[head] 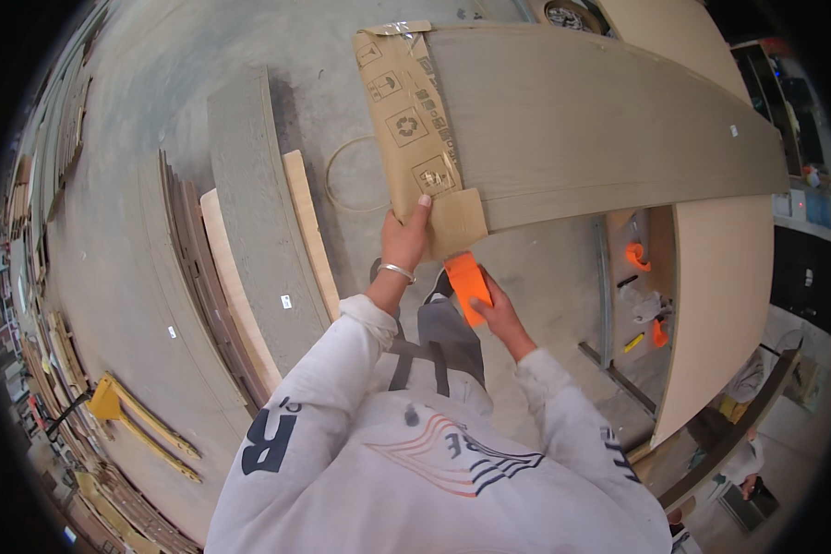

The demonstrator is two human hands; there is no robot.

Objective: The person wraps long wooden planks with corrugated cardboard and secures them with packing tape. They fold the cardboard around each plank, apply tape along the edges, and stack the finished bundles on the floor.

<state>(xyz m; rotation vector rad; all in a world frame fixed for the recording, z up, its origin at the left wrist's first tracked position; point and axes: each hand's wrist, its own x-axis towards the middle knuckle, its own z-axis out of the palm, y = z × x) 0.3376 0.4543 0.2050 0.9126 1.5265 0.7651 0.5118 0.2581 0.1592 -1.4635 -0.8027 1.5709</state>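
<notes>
A long grey-brown wood-grain panel (595, 118) lies across the upper right, its near end wrapped in a printed cardboard sheet (407, 128). My left hand (405, 239) presses the cardboard near its lower corner, thumb on top; the fingers beneath are hidden. In my right hand (493, 305) is an orange tape dispenser (465, 284), held close below the cardboard's folded corner (460, 215). Whether tape runs from it to the cardboard I cannot tell. Clear tape glints at the cardboard's far top corner.
Beneath the panel, a shelf holds another orange dispenser (637, 256) and a yellow cutter (633, 342). Stacked panels (256, 208) stand to the left, near a strap loop (329, 173) on the floor. A yellow pallet jack (107, 398) is at lower left. Another person (751, 460) is at lower right.
</notes>
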